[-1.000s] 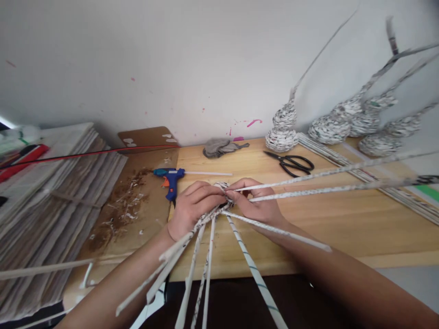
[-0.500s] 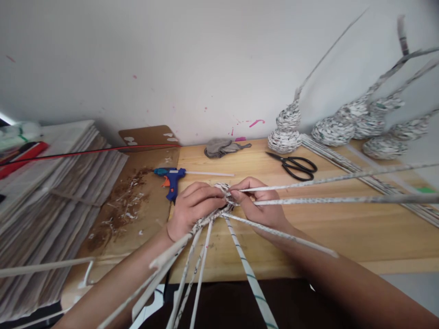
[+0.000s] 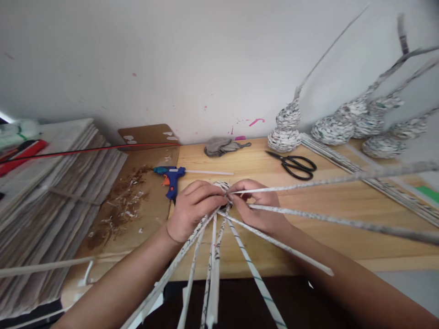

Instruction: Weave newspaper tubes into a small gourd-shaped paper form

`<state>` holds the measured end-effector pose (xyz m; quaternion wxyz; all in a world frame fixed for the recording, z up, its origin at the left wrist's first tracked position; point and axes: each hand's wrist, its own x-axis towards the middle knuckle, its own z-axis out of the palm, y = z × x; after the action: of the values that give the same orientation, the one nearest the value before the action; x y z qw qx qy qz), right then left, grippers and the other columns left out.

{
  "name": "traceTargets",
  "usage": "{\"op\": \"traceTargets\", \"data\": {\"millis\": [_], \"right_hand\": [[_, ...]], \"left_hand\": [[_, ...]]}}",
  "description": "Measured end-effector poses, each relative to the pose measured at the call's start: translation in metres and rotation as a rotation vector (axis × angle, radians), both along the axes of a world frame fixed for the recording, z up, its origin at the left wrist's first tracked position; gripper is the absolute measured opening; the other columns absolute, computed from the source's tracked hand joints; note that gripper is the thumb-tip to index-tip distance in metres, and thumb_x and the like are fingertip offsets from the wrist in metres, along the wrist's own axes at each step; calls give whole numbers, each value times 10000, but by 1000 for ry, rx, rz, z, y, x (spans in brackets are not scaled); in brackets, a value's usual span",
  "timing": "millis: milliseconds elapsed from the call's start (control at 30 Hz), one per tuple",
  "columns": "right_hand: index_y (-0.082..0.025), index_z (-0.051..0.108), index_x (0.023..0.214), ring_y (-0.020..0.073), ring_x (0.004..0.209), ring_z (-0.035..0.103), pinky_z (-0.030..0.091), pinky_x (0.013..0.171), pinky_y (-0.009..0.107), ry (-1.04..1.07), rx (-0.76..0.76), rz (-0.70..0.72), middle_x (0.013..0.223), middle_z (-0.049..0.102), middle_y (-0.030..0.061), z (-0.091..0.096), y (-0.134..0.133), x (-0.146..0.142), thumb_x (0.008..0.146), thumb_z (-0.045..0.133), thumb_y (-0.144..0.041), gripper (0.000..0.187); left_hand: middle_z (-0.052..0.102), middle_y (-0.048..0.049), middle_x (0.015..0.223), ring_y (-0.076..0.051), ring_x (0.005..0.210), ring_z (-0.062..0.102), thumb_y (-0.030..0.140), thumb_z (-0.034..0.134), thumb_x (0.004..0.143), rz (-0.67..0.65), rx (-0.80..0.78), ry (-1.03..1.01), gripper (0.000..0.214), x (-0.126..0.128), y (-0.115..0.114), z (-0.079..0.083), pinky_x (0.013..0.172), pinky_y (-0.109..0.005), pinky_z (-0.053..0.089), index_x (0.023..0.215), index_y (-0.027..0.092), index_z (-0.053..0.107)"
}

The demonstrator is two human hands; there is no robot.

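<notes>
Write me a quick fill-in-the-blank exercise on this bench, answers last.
The left grip holds a woven paper piece, the right grip pinches a paper strip; the glue gun lies nearer the ____ grip.
The glue gun's trigger is coloured ____.
The scissors are coloured ____.

Missing words: left; orange; black.
</notes>
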<state>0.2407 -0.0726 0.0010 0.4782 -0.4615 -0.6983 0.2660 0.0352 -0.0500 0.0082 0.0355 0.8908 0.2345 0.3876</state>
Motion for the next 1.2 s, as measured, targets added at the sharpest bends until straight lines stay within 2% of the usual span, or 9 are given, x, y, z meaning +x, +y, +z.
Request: {"op": "traceTargets", "data": {"millis": [100, 300, 500, 767, 933, 1033, 1200], "right_hand": [[-206, 706, 899, 177, 808, 698, 546, 703, 276, -36, 58, 26, 843, 742, 31, 1, 0, 2, 876, 633, -166, 86], [-182, 705, 876, 138, 657, 682, 519, 580, 231, 76, -118, 55, 801, 736, 26, 4, 0, 0, 875, 627, -179, 77], [-171, 701, 842, 140, 637, 685, 523, 559, 227, 158, -140, 55, 782, 740, 34, 6, 0, -2, 850, 647, -182, 56], [-214, 706, 823, 154, 709, 686, 522, 647, 261, -1, -26, 20, 798, 743, 18, 7, -1, 2, 831, 654, -166, 70], [-239, 692, 813, 168, 769, 696, 540, 721, 289, -59, 109, 129, 846, 754, 18, 5, 5, 8, 844, 601, -128, 147], [-241, 691, 818, 176, 788, 705, 545, 730, 296, -106, 138, 175, 867, 758, 26, 5, 6, 11, 867, 589, -140, 151], [-255, 685, 883, 192, 807, 707, 553, 749, 324, -143, 159, 184, 893, 762, 36, 6, 3, 12, 886, 594, -152, 137]], "left_hand": [[731, -84, 1029, -184, 943, 629, 307, 584, 976, -4, -10, -6, 197, -1, 2, -2, 839, -326, 512, 1068, 207, 727], [733, -72, 1019, -180, 925, 641, 307, 619, 956, -6, 1, -28, 193, -3, 3, -5, 820, -317, 512, 1090, 223, 729], [739, -71, 1031, -177, 932, 650, 295, 613, 959, -26, 11, -37, 187, -6, 4, -5, 828, -313, 515, 1079, 210, 730], [754, -68, 1042, -185, 944, 648, 355, 552, 989, -19, -28, -34, 224, -5, 4, -6, 845, -326, 524, 1034, 213, 720], [741, -76, 1035, -184, 957, 656, 343, 540, 995, -35, -134, -34, 228, -7, 5, -5, 860, -326, 518, 1034, 195, 709], [738, -65, 986, -173, 914, 657, 334, 556, 988, -20, -129, -72, 200, -5, 6, -6, 828, -314, 520, 982, 197, 702], [737, -53, 990, -178, 890, 656, 226, 591, 964, 14, -119, -38, 107, -4, 10, -11, 824, -336, 528, 984, 210, 696]]}}
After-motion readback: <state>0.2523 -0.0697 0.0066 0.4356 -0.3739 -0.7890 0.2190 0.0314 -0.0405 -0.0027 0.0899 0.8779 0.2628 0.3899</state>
